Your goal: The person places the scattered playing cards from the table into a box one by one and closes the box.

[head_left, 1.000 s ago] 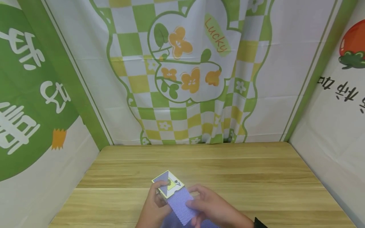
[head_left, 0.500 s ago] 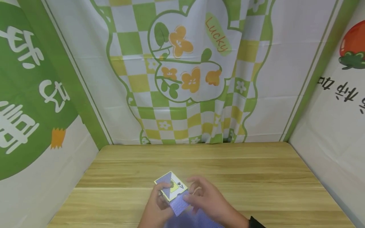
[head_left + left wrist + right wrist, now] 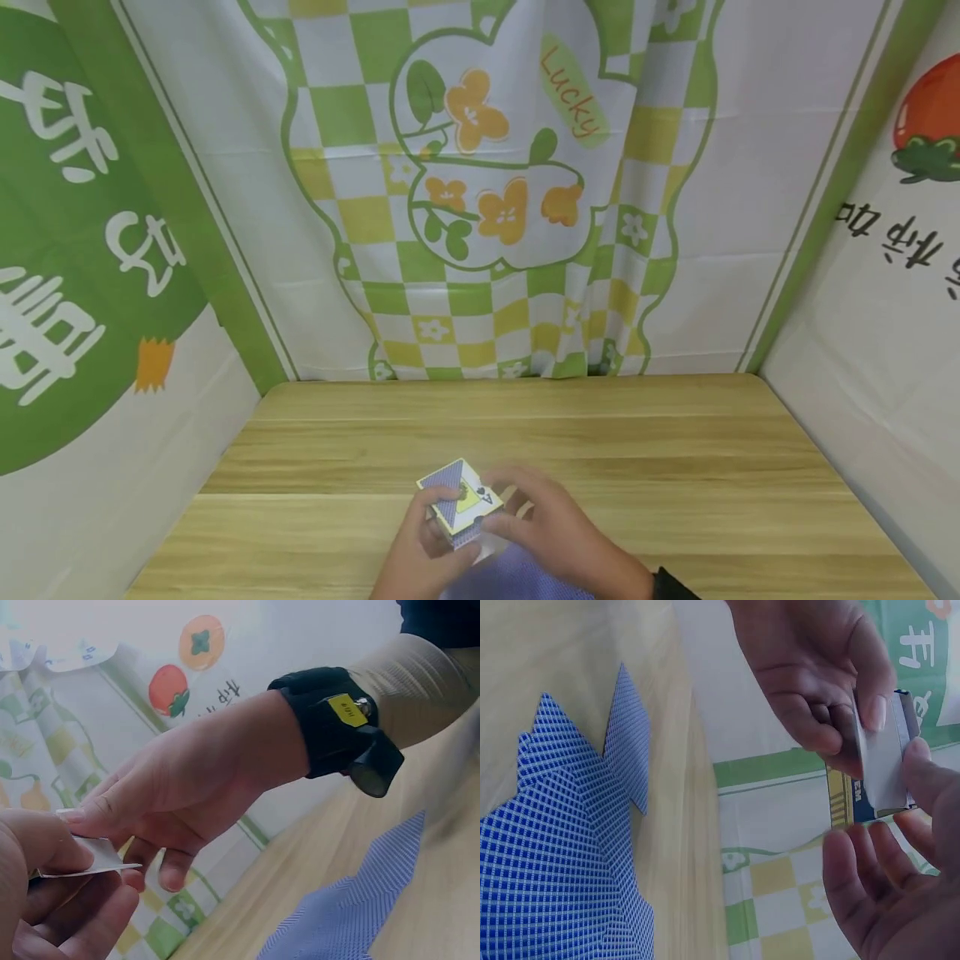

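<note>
My left hand (image 3: 431, 533) holds a playing-card box (image 3: 461, 498), its thumb across the ace printed on the front. A white flap (image 3: 885, 761) stands out from the box's end, with the left thumb pressing on it in the right wrist view. My right hand (image 3: 551, 517) grips the box's right end between thumb and forefinger; its other fingers hang loosely curled below. Blue-backed playing cards (image 3: 517, 575) lie spread on the table near the front edge. They show larger in the right wrist view as cards (image 3: 562, 847). What is inside the box is mostly hidden.
A wooden table (image 3: 637, 450) stretches back to a checked green and yellow curtain (image 3: 480, 308). Printed cloth walls (image 3: 862, 333) rise at both sides. A black wristband (image 3: 322, 724) with a camera sits on the right wrist.
The blue-backed cards sticking out of the box have slid in until only a little shows. The box has moved slightly right and nearer, and the white flap has come into view.
</note>
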A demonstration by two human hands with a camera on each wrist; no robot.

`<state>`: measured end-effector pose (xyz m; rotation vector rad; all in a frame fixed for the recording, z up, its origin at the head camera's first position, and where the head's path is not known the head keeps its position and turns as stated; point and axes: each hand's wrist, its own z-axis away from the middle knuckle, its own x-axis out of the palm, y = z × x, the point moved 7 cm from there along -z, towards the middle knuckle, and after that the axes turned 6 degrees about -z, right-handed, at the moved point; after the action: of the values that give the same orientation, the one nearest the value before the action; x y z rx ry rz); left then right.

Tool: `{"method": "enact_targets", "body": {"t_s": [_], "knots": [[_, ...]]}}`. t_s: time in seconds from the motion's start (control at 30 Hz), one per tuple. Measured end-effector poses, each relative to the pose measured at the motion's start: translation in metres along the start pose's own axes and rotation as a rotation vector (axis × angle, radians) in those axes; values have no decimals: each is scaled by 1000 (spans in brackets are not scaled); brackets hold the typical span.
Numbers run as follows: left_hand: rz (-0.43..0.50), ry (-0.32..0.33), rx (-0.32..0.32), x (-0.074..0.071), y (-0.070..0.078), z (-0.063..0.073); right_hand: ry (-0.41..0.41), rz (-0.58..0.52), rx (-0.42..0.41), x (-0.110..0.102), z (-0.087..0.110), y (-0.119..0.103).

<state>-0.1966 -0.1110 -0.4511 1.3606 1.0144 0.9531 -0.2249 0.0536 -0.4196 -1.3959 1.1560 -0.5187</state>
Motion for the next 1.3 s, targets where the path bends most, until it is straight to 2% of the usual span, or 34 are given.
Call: {"method": "enact_targets", "body": {"t_s": [0.1,0.27,0.5,0.7,0.87,1.07,1.17,1.3], "knots": [[18,-24,14,4,3,1,21,-11,17,0,0,0],[26,-31,10,3,5,1,1,-37,28,2,1,-1],[28,-89,-10,4,5,0,-90,-80,23,8,5,-4],[-27,-72,-31,0,2,3,-188,-108,25,10,9,-2],[-62,-26,-9,-4,1,1,-201,12,16,1,16,7],[-25,51,2,-12,1,0,-225,178,27,-13,30,20],[-11,68,10,-14,0,-2,-197,298,67,-21,41,28],[-18,73,21,-17,-1,-2,-181,535,71,-29,53,42]]}}
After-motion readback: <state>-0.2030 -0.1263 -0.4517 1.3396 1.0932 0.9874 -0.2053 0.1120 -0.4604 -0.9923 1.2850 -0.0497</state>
